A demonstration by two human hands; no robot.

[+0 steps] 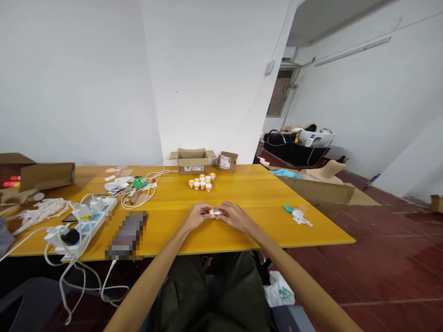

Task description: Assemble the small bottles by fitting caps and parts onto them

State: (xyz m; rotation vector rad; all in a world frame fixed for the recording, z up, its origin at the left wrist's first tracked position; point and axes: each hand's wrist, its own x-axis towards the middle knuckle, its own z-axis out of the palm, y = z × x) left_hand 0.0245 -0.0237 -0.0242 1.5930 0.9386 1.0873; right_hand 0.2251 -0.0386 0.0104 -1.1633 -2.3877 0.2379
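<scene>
Dark olive-trousered legs (242, 295) sat beneath the glossy yellow wooden table (166, 230); over its near edge, left hand (198, 216) and right hand (236, 217) together gripped a small white-and-silver cylinder (217, 212); white wall (207, 92) stood behind it, red tiled floor (391, 258) rightward.

So both forearms are bare and make a big upside-down V, pretty much mirror images. The left forearm (155, 272) slants up and in from the bottom edge, and the right forearm (290, 267) comes in from the lower right. The left hand (196, 216) and right hand (234, 215) meet around the middle, really close, with just a little gap between them. Backs of both are mostly up, fingers (205, 206) curled inward in a small pinch, tips facing each other. Can't make out each fingertip, tbh. Legs (185, 290) are down below, slightly apart, in dark trousers.
</scene>
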